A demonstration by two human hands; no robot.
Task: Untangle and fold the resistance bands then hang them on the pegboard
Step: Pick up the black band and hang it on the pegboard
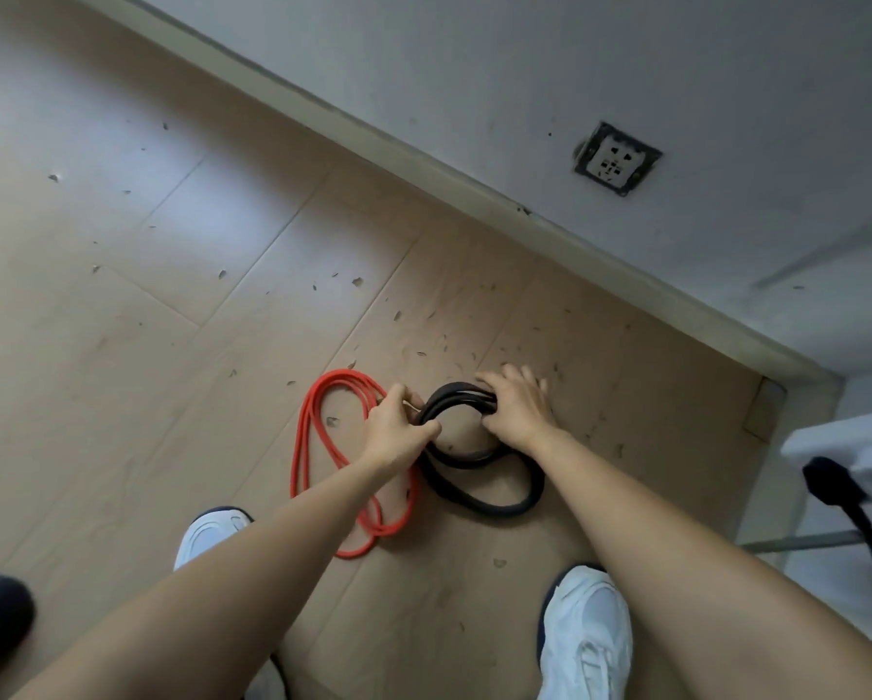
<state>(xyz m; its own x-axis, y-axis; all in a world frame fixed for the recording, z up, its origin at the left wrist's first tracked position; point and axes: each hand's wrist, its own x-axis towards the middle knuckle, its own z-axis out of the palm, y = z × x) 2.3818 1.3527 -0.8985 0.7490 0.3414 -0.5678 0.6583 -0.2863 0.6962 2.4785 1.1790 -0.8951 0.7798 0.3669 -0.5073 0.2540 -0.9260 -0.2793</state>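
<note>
Seen from the head camera, a pale plank floor point(171, 245) strewn with small dark flecks meets a grey skirting board point(423, 159) below a white wall with a socket point(617, 158). The black band point(456, 396) lies coiled on that floor just beside the red band point(300, 447), ahead of two white shoes point(590, 634). The left hand point(398, 431) has its grip curled round the coil's left side, and the right hand point(517, 409) clamps the gathered loops opposite.

Coiled black band point(494, 508) lies beside looped red band point(300, 447), perhaps touching
</note>
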